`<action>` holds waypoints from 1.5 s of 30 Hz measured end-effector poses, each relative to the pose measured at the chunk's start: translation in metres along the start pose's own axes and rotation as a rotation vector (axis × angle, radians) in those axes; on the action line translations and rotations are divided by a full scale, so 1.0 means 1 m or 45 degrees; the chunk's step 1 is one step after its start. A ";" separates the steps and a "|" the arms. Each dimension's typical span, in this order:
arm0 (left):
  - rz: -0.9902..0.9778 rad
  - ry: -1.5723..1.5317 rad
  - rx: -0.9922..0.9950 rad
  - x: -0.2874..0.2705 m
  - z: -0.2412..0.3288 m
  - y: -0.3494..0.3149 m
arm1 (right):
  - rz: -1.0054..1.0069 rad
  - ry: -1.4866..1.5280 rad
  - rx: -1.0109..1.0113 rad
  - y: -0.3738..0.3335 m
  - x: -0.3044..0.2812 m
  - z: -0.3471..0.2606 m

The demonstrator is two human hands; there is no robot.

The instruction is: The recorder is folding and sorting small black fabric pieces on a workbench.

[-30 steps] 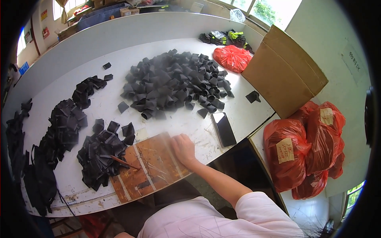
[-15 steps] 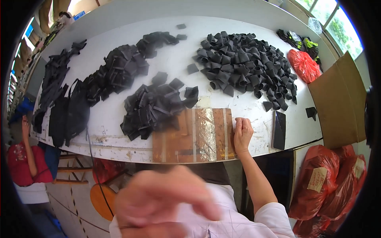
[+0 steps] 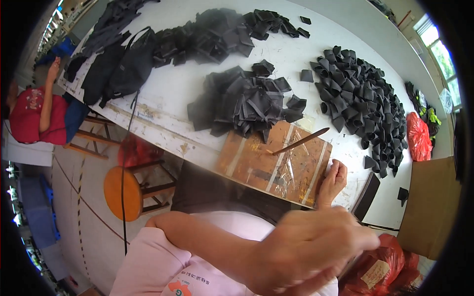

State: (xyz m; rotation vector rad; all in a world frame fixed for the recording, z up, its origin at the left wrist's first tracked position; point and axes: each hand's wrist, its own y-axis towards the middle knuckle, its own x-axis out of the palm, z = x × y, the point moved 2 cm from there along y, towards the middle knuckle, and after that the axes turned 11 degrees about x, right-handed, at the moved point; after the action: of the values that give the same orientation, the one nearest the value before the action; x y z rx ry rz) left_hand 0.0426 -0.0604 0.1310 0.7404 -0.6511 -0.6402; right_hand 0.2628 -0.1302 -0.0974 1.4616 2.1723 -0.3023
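Observation:
My left hand (image 3: pixel 308 246), blurred, reaches across my body to the lower right, close to the camera. Its fingers look bent, but the smear hides whether they hold anything. My right hand (image 3: pixel 333 183) rests closed on the table at the right edge of a brown board (image 3: pixel 237 163) with clear tape strips; its inner fingers are hidden. Across the board slants a thin dark-brown stick (image 3: pixel 302 141) with a tapering end. A heap of flat black fabric pieces (image 3: pixel 247 101) overlaps the board's far edge.
A large pile of black tube-like fabric pieces (image 3: pixel 360 98) covers the right of the white table (image 3: pixel 173 116). A phone-like black slab (image 3: pixel 367 197), red bags (image 3: pixel 418 137) and a cardboard sheet (image 3: pixel 427 202) are farther right. A stool (image 3: pixel 122 193) and a seated person (image 3: pixel 39 116) are leftward.
The view has turned, shifting the table's contents. My left hand has swung from in front of my chest to the right. The brown stick now shows on the board; my right hand stays beside it.

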 end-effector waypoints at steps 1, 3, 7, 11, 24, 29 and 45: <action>0.106 0.290 -0.207 0.004 0.001 -0.013 | -0.002 -0.008 -0.044 0.001 0.001 -0.008; 0.176 0.667 0.085 -0.040 -0.026 -0.010 | 0.011 -0.014 -0.122 -0.001 0.002 -0.008; 0.223 0.845 -0.543 -0.100 -0.125 0.021 | -0.003 -0.007 -0.108 -0.001 -0.005 -0.014; -0.684 1.168 -0.741 -0.097 -0.205 0.024 | -0.008 0.027 -0.108 -0.001 -0.004 -0.021; -1.207 1.724 -0.394 -0.088 -0.269 -0.002 | 0.016 0.023 -0.130 0.004 -0.002 -0.020; -0.486 1.469 -0.380 -0.108 -0.221 0.029 | 0.013 0.019 -0.121 0.005 -0.002 -0.016; 0.410 0.546 -0.546 -0.176 -0.095 0.000 | 0.171 0.116 -0.228 -0.008 -0.009 -0.016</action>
State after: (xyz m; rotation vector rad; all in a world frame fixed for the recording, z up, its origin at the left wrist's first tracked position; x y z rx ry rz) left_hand 0.0002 0.1035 0.0246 0.3416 -0.2137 -0.2914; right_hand 0.2535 -0.1334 -0.0798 1.5355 2.0978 0.0063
